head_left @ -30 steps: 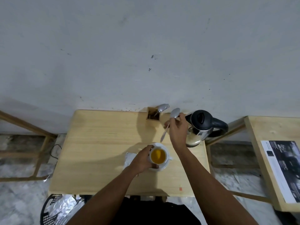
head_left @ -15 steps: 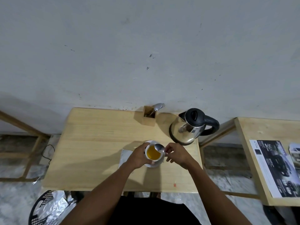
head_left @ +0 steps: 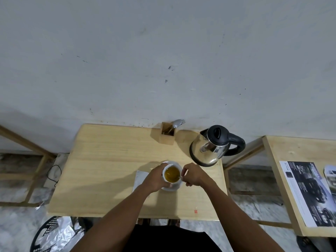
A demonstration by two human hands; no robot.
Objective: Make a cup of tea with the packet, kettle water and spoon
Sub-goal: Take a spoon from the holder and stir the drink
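Note:
A white cup (head_left: pixel 171 173) of amber tea stands on a white saucer (head_left: pixel 176 187) near the middle of the wooden table (head_left: pixel 109 170). My left hand (head_left: pixel 154 179) wraps around the cup's left side. My right hand (head_left: pixel 193 174) pinches the handle of a metal spoon (head_left: pixel 179 177), whose bowl is down in the tea. A silvery packet (head_left: pixel 139 179) lies flat on the table just left of the cup, partly under my left wrist. The steel kettle (head_left: pixel 211 148) with black lid and handle stands behind the cup to the right.
A wooden cutlery holder (head_left: pixel 166 136) with a spoon and fork stands at the table's back edge by the wall. A second table (head_left: pixel 291 157) with printed sheets (head_left: pixel 309 191) is at the right. A black basket with foil (head_left: pixel 52 233) sits on the floor at lower left.
My right hand brought the spoon from up near the kettle down to the cup, and its bowl has gone into the tea. The left hand stayed on the cup.

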